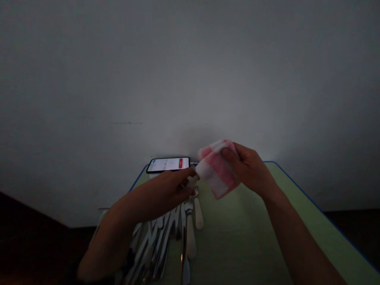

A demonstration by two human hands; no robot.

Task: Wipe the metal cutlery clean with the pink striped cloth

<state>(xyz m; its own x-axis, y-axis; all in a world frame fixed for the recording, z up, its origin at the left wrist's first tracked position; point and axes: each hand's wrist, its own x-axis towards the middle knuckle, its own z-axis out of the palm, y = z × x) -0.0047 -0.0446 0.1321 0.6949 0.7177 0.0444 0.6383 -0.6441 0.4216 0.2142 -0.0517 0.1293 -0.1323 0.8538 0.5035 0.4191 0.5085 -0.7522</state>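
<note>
A pink and white cloth hangs folded from my right hand, its thumb pressed on the front of the cloth. My left hand is at the left edge of the cloth, fingers bent and drawn together around something pale that is too blurred to name. Beneath and beside my left arm lie several pieces of metal cutlery, their handles toward me. Two pieces with white handles lie at the right side of the cutlery, below the cloth.
A lit phone lies at the back of the green table, with a white cable at its right end. The table has a blue edge and stands against a plain grey wall. The light is dim.
</note>
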